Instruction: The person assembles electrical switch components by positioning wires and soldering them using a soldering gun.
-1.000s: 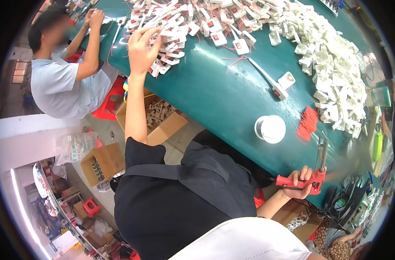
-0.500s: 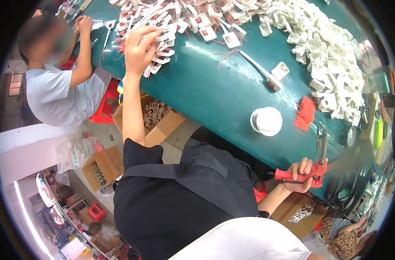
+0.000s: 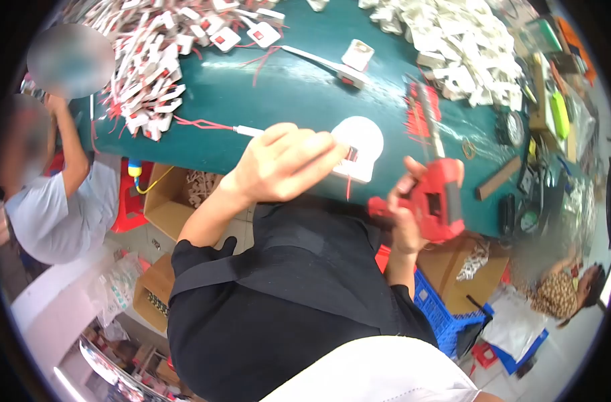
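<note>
My left hand [image 3: 285,164] is closed round a white stick-like device [image 3: 249,130] with red wires trailing to the left; its square end with a dark switch shows beyond my fingers, in front of a round white container [image 3: 360,137]. My right hand [image 3: 406,208], blurred, grips a red soldering gun [image 3: 438,201] whose metal tip points up beside a bundle of short red pieces [image 3: 422,110]. Another white device [image 3: 329,65] and a loose white cover [image 3: 357,55] lie further back on the green table [image 3: 218,87].
A pile of wired devices [image 3: 148,74] lies back left, a heap of white covers [image 3: 452,50] back right. Tools and a brown strip [image 3: 498,177] are at the right. A co-worker in a light shirt [image 3: 71,208] sits at the left; another person [image 3: 556,291] is lower right.
My left hand has moved from the pile to the front edge with a device in it. The red gun has risen and moved left with my right hand. The camera view has turned right.
</note>
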Action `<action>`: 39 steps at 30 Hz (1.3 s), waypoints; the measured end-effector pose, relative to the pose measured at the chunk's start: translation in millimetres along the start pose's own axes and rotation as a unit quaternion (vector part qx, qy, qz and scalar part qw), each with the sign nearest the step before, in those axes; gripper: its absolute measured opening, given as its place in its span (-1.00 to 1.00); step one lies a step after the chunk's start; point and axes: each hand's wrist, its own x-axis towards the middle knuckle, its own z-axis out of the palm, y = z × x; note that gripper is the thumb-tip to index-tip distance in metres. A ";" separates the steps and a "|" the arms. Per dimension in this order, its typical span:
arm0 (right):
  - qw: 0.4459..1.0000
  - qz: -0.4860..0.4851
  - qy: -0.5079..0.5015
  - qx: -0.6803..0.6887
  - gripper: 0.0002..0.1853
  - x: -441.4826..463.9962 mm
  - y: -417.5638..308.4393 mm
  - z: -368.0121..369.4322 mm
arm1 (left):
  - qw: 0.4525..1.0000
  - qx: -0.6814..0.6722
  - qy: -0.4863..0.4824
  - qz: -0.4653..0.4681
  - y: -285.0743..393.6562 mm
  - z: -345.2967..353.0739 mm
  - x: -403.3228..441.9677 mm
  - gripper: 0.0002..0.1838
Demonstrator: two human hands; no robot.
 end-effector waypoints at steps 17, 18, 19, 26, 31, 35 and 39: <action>0.985 -0.042 -0.060 -0.156 0.01 -8.7 0.9 5.9 | 0.955 -0.263 -0.048 -0.129 27.3 4.0 3.9 -0.63; 0.985 -0.041 -0.060 -0.156 0.01 -8.6 0.3 5.7 | 0.954 -0.265 -0.065 -0.126 27.0 2.5 5.9 -0.64; 0.982 -0.048 -0.066 -0.171 0.00 -8.2 -0.9 5.9 | 0.954 -0.265 -0.065 -0.126 27.1 2.6 6.7 -0.64; 0.977 -0.045 -0.031 -0.206 0.00 -11.8 -2.3 12.5 | 0.952 -0.277 -0.074 -0.112 25.0 0.2 10.3 -0.69; 0.981 -0.058 -0.045 -0.179 -0.01 -14.6 0.5 10.7 | 0.931 -0.317 -0.106 -0.144 22.8 0.2 8.2 -0.75; 0.946 -0.098 -0.111 -0.287 -0.04 -17.1 -5.4 9.2 | 0.914 -0.345 0.006 -0.215 27.2 8.4 8.2 -0.80; 0.960 -0.119 -0.103 -0.232 -0.05 -21.7 -1.8 15.4 | 0.938 -0.274 0.044 -0.206 30.3 13.6 6.0 -0.77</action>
